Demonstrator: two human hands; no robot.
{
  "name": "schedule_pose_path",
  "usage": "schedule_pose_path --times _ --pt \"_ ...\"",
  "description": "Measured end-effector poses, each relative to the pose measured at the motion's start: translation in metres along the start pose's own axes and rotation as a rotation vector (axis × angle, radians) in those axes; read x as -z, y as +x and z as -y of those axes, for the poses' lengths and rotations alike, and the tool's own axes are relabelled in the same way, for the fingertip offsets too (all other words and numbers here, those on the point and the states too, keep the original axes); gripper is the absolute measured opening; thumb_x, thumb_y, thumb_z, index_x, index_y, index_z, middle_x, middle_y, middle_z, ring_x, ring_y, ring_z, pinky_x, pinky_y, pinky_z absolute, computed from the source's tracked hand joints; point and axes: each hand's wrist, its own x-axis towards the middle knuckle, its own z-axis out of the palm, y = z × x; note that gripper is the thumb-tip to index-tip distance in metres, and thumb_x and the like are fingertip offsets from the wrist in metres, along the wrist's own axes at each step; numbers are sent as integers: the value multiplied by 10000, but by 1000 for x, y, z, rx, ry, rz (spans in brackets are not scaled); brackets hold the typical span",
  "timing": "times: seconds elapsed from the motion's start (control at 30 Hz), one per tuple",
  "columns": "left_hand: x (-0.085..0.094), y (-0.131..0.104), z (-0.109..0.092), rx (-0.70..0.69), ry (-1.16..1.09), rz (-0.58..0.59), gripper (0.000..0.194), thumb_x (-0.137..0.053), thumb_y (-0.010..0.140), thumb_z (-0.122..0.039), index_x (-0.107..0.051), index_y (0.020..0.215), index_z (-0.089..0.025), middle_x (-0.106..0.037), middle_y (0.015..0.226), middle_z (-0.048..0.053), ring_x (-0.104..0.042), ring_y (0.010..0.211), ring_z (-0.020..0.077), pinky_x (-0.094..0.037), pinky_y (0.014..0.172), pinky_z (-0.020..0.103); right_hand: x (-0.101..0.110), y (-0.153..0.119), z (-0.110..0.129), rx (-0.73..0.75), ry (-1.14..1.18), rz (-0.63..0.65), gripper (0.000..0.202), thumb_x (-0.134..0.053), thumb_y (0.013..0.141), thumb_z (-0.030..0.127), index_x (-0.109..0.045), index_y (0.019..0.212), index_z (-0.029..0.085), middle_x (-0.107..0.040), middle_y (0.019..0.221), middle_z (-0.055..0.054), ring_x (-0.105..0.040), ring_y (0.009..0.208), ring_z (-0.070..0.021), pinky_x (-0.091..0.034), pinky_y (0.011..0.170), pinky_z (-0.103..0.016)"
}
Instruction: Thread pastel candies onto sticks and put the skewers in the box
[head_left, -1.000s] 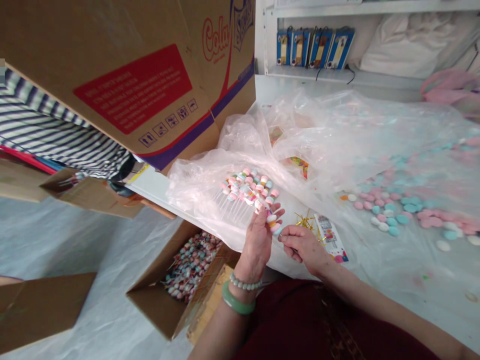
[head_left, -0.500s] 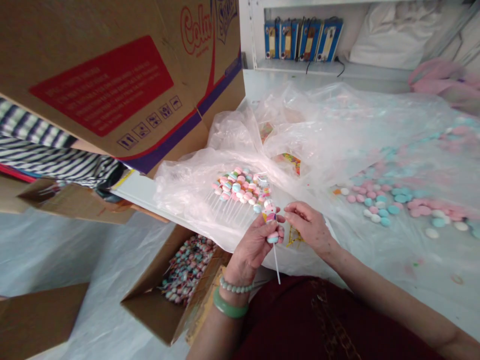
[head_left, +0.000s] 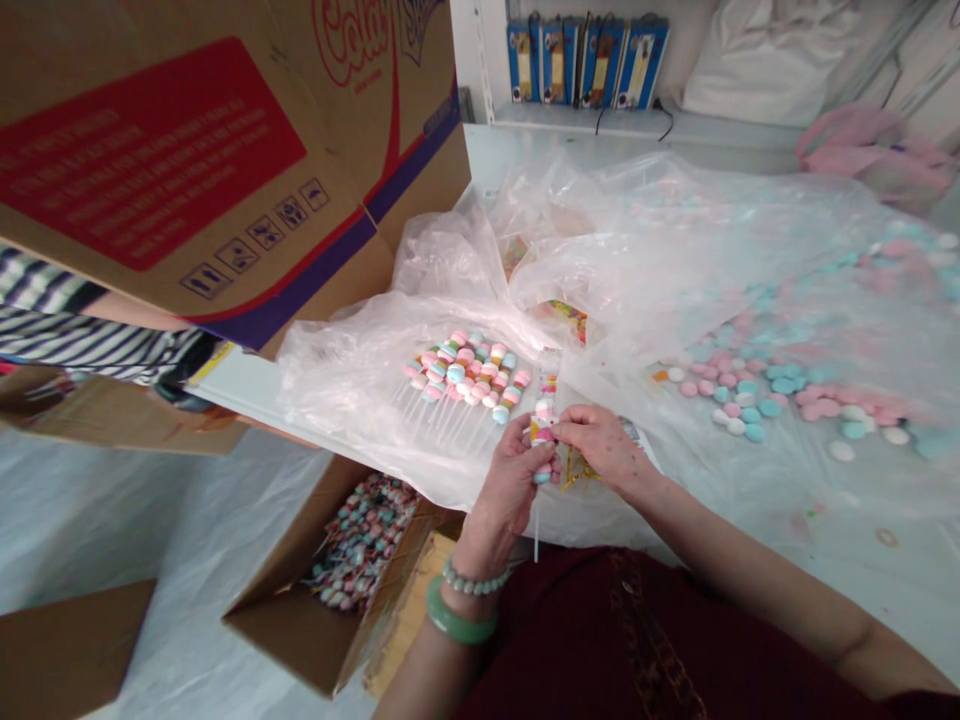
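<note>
One candy stick (head_left: pixel 546 407), centre of the frame just below the middle, already sits inside a clear printed sleeve, apparently without a fastening around its lower end as far as can be seen. Left of it, a row of candy sticks (head_left: pixel 465 375) lies on the plastic sheet (head_left: pixel 337 350) over the tabletop (head_left: pixel 251 385); these look bare, so they seem yet to be wrapped. At lower left, a cardboard box (head_left: pixel 300 625) holds a large heap of candy sticks (head_left: pixel 364 545), probably finished ones, though their wrapping is too small to check. Gold ties (head_left: pixel 577 468) lie just beside the hands.

The left hand's (head_left: pixel 517 470) grip is clamped on the lower part of the sleeved candy stick. The right hand's (head_left: pixel 589 440) fingertips are close together at the sleeve's right edge; whether they pinch a tie cannot be told.

The held piece stands roughly upright, with pastel pink, white and blue candies, colourful sleeve print and a thin white stick pointing down.
</note>
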Motion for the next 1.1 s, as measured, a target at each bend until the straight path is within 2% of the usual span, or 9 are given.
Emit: schedule_pose_path --times 0.1,0.23,0.37,0.47,0.63,0.8,1.0,1.07,1.1 --pt "0 3 5 -53 2 -97 450 -727 665 -176 -530 1070 -176 -558 621 -55 -537 481 92 -404 467 207 -1 0 -2 -20 -12 -14 222 -565 710 312 -535 530 186 -461 476 41 -383 483 -95 -254 445 -226" --pt "3 8 12 -131 19 -125 422 -738 666 -192 -593 1060 -152 -603 653 -31 -529 487 75 -402 496 204 -7 -2 -5 -13 7 -36 232 -550 713 303 -520 515 187 -498 476 33 -415 492 -98 -285 454 -219" --pt "4 9 11 -61 -11 -27 378 -702 715 -208 -615 1077 -141 -608 664 -13 -533 529 78 -406 526 200 -11 0 -10 -26 115 -5 230 -543 711 301 -509 515 185 -533 479 20 -471 484 -104 -344 479 -225" --pt "5 8 8 -1 -57 21 357 -680 716 -173 -612 1064 -137 -615 694 2 -552 571 88 -425 555 203 -10 3 -14 -61 153 -20 214 -575 690 316 -516 533 183 -513 477 31 -449 463 -95 -325 456 -222" --pt "6 9 13 -91 23 -116 500 -703 673 -141 -570 1154 -184 -620 665 -23 -561 523 103 -423 521 211 -12 2 -13 -76 173 -22 202 -563 676 280 -493 509 190 -507 462 29 -460 458 -103 -330 452 -231" --pt "4 12 18 -187 83 -200 369 -690 697 -158 -653 1063 -184 -652 742 -10 -558 547 95 -432 522 206 -23 -1 -8 -34 76 -98 223 -548 717 300 -495 525 201 -487 473 28 -451 493 -112 -329 474 -232" --pt "7 15 8 -134 -180 -184 369 -691 702 -150 -627 1064 -169 -650 771 -7 -562 608 72 -468 646 206 -17 -5 -6 133 49 -116 193 -537 774 316 -529 626 192 -526 633 20 -480 639 -125 -371 599 -245" --pt "11 17 4 -105 -274 -149 354 -693 693 -133 -617 1036 -170 -659 836 14 -606 715 97 -483 716 227 -14 -11 -7 118 56 -101 194 -554 779 332 -516 647 195 -505 631 26 -480 631 -123 -368 594 -247" --pt "13 18 3 -91 -306 -134 352 -694 690 -128 -611 1029 -174 -660 854 20 -618 762 112 -486 731 233 -15 -14 -8 85 88 -52 195 -559 782 347 -507 666 198 -498 622 31 -484 613 -121 -369 582 -248"
